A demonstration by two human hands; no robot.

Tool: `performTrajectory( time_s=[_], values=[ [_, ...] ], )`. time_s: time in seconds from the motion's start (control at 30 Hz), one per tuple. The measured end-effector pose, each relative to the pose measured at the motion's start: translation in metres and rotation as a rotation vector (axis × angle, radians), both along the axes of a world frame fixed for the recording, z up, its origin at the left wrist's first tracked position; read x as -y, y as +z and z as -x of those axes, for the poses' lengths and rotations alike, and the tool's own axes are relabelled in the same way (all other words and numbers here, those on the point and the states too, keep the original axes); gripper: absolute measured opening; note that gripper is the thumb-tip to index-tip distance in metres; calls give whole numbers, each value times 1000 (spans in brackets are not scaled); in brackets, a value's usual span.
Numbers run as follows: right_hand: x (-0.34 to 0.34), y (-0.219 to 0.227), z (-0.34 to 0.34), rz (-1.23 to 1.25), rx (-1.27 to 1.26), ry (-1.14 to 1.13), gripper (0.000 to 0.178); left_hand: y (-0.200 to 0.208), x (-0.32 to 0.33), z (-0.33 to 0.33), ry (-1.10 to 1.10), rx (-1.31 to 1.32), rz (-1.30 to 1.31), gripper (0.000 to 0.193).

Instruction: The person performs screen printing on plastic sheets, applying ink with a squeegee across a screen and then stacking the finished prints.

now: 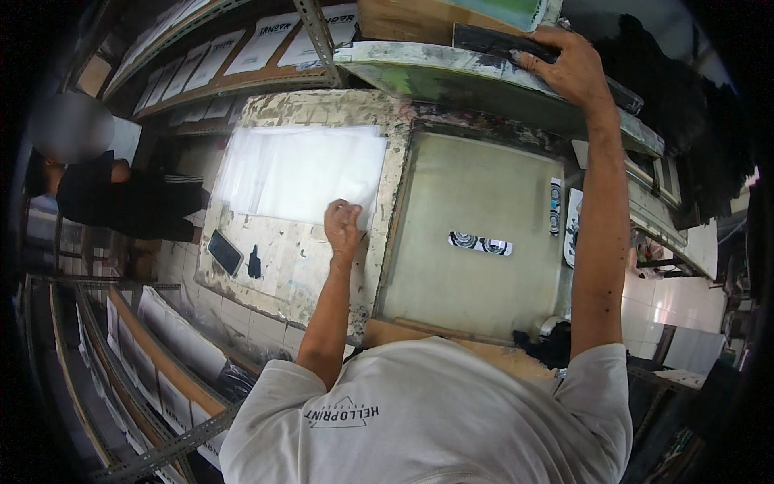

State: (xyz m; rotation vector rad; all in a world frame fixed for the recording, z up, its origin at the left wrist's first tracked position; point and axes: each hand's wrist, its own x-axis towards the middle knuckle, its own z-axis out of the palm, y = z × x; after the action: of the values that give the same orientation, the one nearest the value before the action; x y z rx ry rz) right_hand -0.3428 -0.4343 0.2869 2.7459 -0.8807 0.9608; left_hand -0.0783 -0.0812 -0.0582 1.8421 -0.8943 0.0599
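Observation:
My right hand [568,68] reaches up to the far shelf, its fingers wrapped over a long black squeegee-like bar [492,39] lying along the ledge. My left hand [343,226] hovers at the near right corner of a spread of thin white sheets [314,173]. Its fingers are curled together, and whether anything is between them is hidden. The sheets overlap on a worn, paint-flaked tabletop [302,266]. To their right is a flat greenish-grey panel [435,189] with a small black-and-white patterned strip [480,244] on it; a similar strip [555,206] stands near its right edge.
A phone [225,252] and a small black piece [254,262] lie on the tabletop's near left. The paint-stained ledge [403,55] runs along the back. Racks [153,355] with white printed items stand left. Another person [113,194] is at the far left. Dark cloth [548,348] bunches near my right elbow.

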Motion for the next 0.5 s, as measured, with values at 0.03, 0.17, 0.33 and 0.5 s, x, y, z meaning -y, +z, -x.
performTrajectory(
  time_s=[0.03,0.17,0.33,0.5],
  values=[
    [-2,-1,0,-28,-7,-24,54,9,6,-5,44,-12,80,11],
    [-4,4,1,-39,0,-5,51,67,38,0,100,171,149,6],
    [-6,11,-1,-10,-17,6,48,102,60,65,-588,205,-234,49],
    [-18,19,-2,-157,25,-3,52,53,71,96,-522,330,-702,54]
  ],
)
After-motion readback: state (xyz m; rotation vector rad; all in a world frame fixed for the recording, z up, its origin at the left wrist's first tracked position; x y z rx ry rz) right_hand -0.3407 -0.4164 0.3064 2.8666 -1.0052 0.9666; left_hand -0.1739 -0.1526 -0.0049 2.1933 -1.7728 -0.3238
